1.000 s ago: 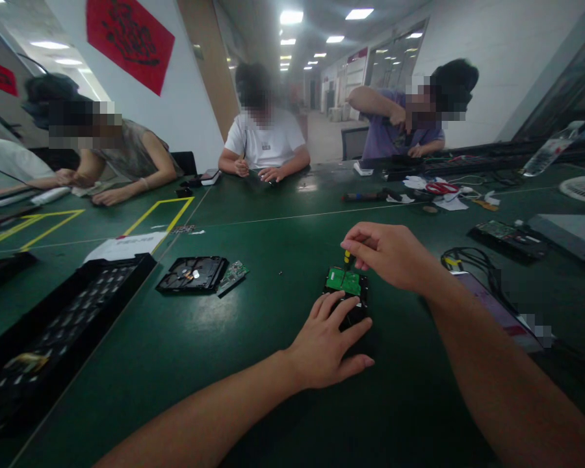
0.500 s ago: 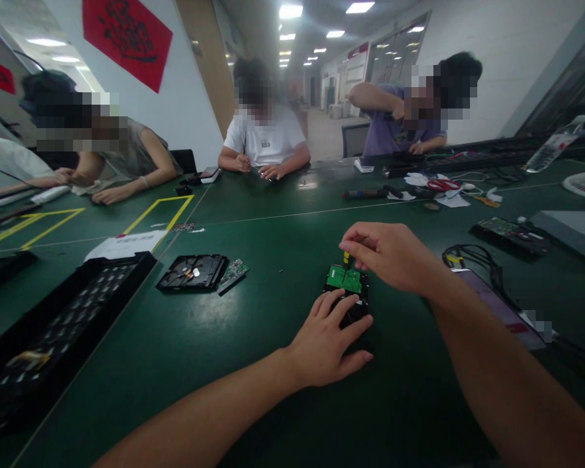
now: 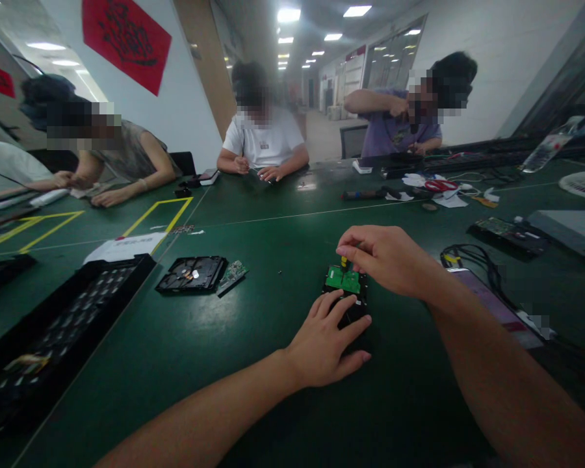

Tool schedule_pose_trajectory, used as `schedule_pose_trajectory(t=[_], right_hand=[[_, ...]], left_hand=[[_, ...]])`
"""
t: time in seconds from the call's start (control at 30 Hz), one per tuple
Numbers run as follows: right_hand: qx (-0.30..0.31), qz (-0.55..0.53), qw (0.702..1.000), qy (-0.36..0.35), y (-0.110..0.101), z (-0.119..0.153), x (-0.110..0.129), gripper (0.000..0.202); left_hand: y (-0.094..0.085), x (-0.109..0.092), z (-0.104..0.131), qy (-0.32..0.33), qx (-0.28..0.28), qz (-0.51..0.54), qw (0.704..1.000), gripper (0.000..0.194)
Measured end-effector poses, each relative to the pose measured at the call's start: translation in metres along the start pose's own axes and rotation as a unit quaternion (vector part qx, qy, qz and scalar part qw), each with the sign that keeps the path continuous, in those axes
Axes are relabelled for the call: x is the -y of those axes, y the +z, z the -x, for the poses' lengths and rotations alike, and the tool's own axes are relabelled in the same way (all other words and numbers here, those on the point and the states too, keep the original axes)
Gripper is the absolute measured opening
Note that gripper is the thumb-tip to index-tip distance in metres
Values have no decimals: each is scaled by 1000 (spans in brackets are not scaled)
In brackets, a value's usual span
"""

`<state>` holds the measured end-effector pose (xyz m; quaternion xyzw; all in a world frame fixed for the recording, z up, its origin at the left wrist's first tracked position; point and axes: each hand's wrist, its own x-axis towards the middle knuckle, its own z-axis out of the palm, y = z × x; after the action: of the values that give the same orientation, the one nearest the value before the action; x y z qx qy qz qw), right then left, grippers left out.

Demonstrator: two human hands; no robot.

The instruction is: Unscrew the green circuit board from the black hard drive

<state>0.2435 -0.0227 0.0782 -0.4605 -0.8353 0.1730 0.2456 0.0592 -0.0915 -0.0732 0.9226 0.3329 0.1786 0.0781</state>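
Note:
A black hard drive [image 3: 353, 314] lies on the green table in front of me, its green circuit board [image 3: 340, 279] facing up. My left hand [image 3: 325, 341] rests on the near part of the drive, fingers spread and covering some of it. Pinched in my right hand [image 3: 387, 260] is a small screwdriver [image 3: 344, 262] with yellow on its handle, held upright over the board. Its tip is too small to make out. Left of my hands sits another hard drive [image 3: 192, 274], and a loose circuit board [image 3: 233, 277] leans by its side.
A long black tray [image 3: 73, 312] takes up the left side. To the right are a phone [image 3: 492, 305], black cables [image 3: 487, 263], another drive [image 3: 507, 235] and a grey box [image 3: 572, 231]. Several people sit across the table, near a water bottle [image 3: 548, 149].
My right hand has shifted very slightly left and down with the screwdriver. My left hand stays on the drive; the whole view has moved a little.

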Motion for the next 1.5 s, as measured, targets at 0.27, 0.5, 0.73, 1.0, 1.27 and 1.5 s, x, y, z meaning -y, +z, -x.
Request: schedule_pose_trajectory(t=[0.27,0.5,0.73,1.0,1.27,1.5], right_hand=[[-7,-7,1000,6,1,1,-1,17],[-7,1,1000,5,2,0,-1,18],[-13,14,999,26,1,-4,-10,20],[-31,54,998,5,3,-7,-14,26],[-25,85,996,-10,0,-10,-18,30],[-24,116,993,-28,0,-17,-16,25]], left_hand=[[2,1,0,4,-10,3,1000,66],[0,-1,0,1,-6,4,1000,66],[-1,-1,0,-1,-19,-2,1000,63],[-3,-4,-2,22,-33,-59,997,62],[-4,-2,-6,27,-36,-97,994,70],[0,-5,-12,52,-22,-52,997,71]])
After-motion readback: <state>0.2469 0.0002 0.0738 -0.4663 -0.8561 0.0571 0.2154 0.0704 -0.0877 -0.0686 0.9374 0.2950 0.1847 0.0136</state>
